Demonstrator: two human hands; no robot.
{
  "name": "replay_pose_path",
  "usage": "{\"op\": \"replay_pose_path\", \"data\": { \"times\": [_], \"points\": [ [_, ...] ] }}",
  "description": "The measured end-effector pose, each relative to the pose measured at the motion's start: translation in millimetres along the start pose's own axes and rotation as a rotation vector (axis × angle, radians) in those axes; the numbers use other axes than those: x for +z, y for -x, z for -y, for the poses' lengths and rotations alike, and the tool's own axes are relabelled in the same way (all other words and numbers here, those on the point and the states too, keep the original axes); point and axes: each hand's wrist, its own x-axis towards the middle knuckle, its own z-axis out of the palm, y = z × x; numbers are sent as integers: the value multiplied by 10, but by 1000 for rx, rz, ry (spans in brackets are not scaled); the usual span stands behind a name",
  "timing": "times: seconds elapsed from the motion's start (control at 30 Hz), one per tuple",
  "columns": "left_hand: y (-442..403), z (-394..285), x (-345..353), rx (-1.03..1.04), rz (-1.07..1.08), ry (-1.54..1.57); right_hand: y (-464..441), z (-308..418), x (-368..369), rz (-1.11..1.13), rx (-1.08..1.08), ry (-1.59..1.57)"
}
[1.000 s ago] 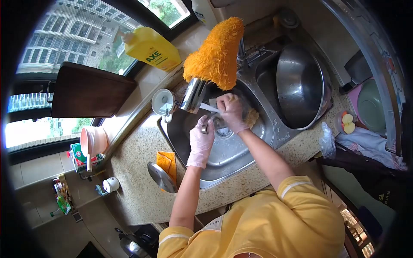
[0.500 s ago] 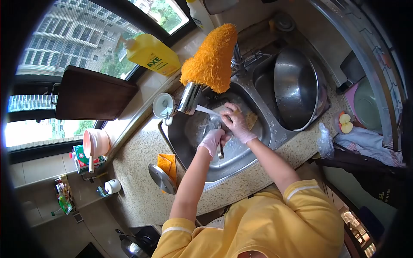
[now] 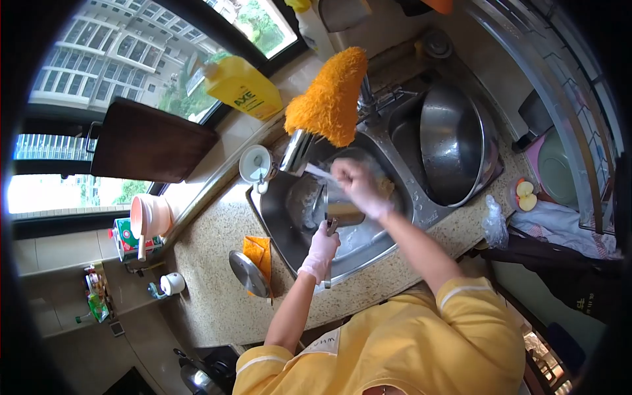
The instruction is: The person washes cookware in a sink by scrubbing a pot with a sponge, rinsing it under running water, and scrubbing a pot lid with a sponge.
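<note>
My left hand (image 3: 320, 251), in a thin translucent glove, is closed around slim metal utensils (image 3: 332, 227) at the front of the left sink basin (image 3: 388, 240). Their shafts stick out above and below the fist; their exact kind is unclear. My gloved right hand (image 3: 361, 189) is raised over the basin beside the running water (image 3: 319, 172), its fingers smeared by motion. Behind it lies a yellowish crumpled piece (image 3: 385, 186), partly hidden. A blurred tan shape (image 3: 345, 212) shows between the hands. The metal tap (image 3: 296, 153) wears a fuzzy orange cover (image 3: 329, 99).
A large steel bowl (image 3: 451, 145) leans in the right basin. Left of the sink are a white cup (image 3: 255, 164), a round lid (image 3: 249, 273) and an orange cloth (image 3: 258, 250). A yellow bottle (image 3: 243, 89) stands by the window; a cut apple (image 3: 525, 195) sits right.
My left hand has drawn back toward the sink's front edge with the metal utensils. My right hand has parted from it and is moving fast near the water. The view has shifted slightly.
</note>
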Motion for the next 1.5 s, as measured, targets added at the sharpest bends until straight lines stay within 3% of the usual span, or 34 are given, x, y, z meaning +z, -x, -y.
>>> {"op": "replay_pose_path", "data": {
  "times": [0.07, 0.13, 0.17, 0.2, 0.27, 0.3, 0.33, 0.4, 0.43, 0.47, 0.53, 0.6, 0.67, 0.7, 0.8, 0.87, 0.9, 1.0, 1.1, 1.23, 1.33, 1.4, 1.47, 1.5],
  "points": [
    [122, 173, -65, 29, 39, 72, -219, 105, -46, -63, 169, 222],
    [113, 216, -136, 92, 76, 149, -86, 272, 24, 21, 35, 87],
    [154, 194, -145, 86, 62, 174, 25, 302, 160, -62, -134, 264],
    [192, 225, -171, 109, 82, 191, 43, 278, 194, 97, -275, 160],
    [253, 288, -244, 151, 128, 218, -44, 241, 157, 163, -179, 123],
    [302, 282, -290, 149, 164, 244, -146, 265, 96, 272, 258, -144],
    [393, 236, -343, 146, 200, 272, -305, -26, 61, 374, 364, -322],
    [527, 168, -452, 84, 296, 367, -454, -346, -81, 478, 390, -197],
    [567, 139, -494, 26, 356, 438, -414, -257, -148, 480, 642, -479],
    [620, 113, -523, -32, 416, 510, -356, -323, -226, 544, 434, -434],
    [669, 58, -458, -86, 450, 722, -12, -248, -338, 544, 289, -282],
    [651, 56, -379, -131, 509, 925, 348, -99, -205, 309, 423, -529],
    [519, 59, -289, -193, 613, 1145, 456, -171, -138, 118, 447, -316],
    [438, 57, -230, -229, 663, 1261, 515, -369, -86, 53, 393, 17],
    [243, -166, -171, -358, 738, 1597, 563, -463, 61, -209, 275, -31],
    [40, -214, -133, -444, 835, 1782, 661, -156, 232, -334, 153, -15],
    [-7, -296, -125, -473, 819, 1808, 684, -68, 256, -227, 80, -91],
    [-34, -441, -90, -545, 763, 1824, 448, 136, 90, -64, -254, 374],
    [-16, -467, -107, -602, 718, 1765, 77, -35, -33, -108, 45, 83],
    [25, -366, -124, -501, 661, 1394, 84, 64, -6, 97, -72, 137],
    [205, -352, -207, -391, 594, 1144, -76, -127, -113, 306, 574, -372],
    [337, -445, -270, -391, 565, 1161, -100, -503, -183, 226, 351, -107],
    [359, -433, -323, -404, 632, 1264, -45, -548, -307, 204, 497, 30],
    [238, -328, -324, -488, 765, 1448, -2, -760, -305, 183, 473, 87]
  ]
}}
